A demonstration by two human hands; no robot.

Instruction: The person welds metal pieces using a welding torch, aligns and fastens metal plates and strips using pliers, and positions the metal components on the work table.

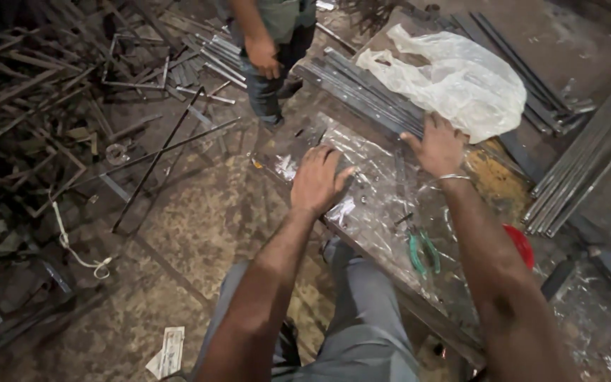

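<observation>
My left hand (317, 180) rests palm down on a crinkled clear plastic sheet (369, 187) that covers the metal workbench (419, 311), fingers curled over its near edge. My right hand (438, 145) lies farther back, fingers spread against a bundle of flat steel bars (362, 88) and beside a white plastic bag (461, 78). A thin bangle circles my right wrist. Neither hand grips anything that I can see.
Green-handled pliers (422, 251) lie on the bench near my right forearm, a red round object (521, 244) just beyond. Another person (270, 49) stands past the bench. Scrap steel rods and frames (58, 106) litter the floor at left. More long bars (581, 163) lie at right.
</observation>
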